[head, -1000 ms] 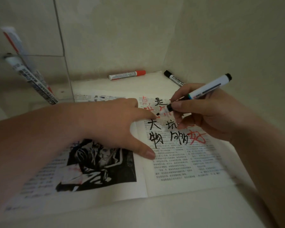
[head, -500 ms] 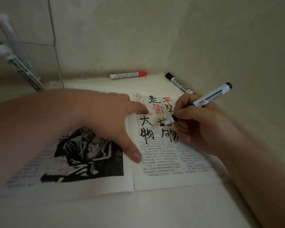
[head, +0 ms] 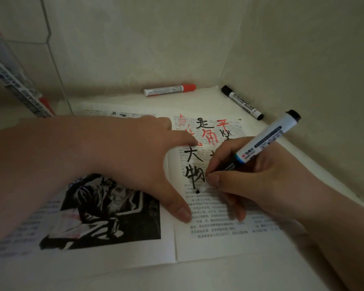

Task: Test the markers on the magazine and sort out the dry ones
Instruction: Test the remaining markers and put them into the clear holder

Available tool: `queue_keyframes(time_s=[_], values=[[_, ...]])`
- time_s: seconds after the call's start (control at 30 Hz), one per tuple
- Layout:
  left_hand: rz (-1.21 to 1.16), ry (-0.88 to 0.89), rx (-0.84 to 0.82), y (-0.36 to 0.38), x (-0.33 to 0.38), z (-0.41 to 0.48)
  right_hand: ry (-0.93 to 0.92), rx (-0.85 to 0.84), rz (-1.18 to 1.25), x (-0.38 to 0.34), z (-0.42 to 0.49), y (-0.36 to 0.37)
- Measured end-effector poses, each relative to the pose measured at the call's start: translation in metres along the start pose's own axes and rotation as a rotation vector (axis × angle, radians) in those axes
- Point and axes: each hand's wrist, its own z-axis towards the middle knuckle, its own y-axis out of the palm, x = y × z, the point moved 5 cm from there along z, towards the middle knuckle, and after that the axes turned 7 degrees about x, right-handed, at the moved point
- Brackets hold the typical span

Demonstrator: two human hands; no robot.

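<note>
Pale tiled corner, dim light — a marker being tried on an open magazine.

Flat on the white surface lies the magazine [head: 229,246]; the left hand [head: 135,156] presses it with fingers straight, thumb and forefinger spread apart beside the gutter. The right hand [head: 265,183] pinches the marker [head: 267,139] low on its barrel, thumb and fingers clamped near the nib, tip touching the page just under black characters. It looks light, stiff and smooth — probably slippery, so a low grip suits it; the thin paper would likely creep without that pressing palm. A red-capped marker [head: 169,89] and a black-capped marker [head: 242,102] lie by the walls; a clear container [head: 57,80] at left holds more.
</note>
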Motion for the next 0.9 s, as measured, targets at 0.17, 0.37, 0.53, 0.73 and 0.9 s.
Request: queue_keyframes(time_s=[0.17,0.37,0.53,0.73,0.9], values=[[0.043,0.007,0.101,-0.002,0.003,0.000,0.014,0.004,-0.041,-0.001,0.000,0.001],[0.078,0.013,0.018,0.001,-0.003,0.002,0.008,0.062,-0.054,-0.002,0.001,0.000],[-0.014,0.036,-0.090,-0.001,-0.009,0.002,0.025,0.086,-0.082,-0.002,0.003,0.000],[0.007,0.022,-0.102,0.003,-0.012,0.004,0.030,0.118,-0.165,-0.003,0.001,0.000],[0.017,0.019,-0.107,0.004,-0.013,0.005,0.047,0.031,-0.114,-0.004,-0.002,0.005]])
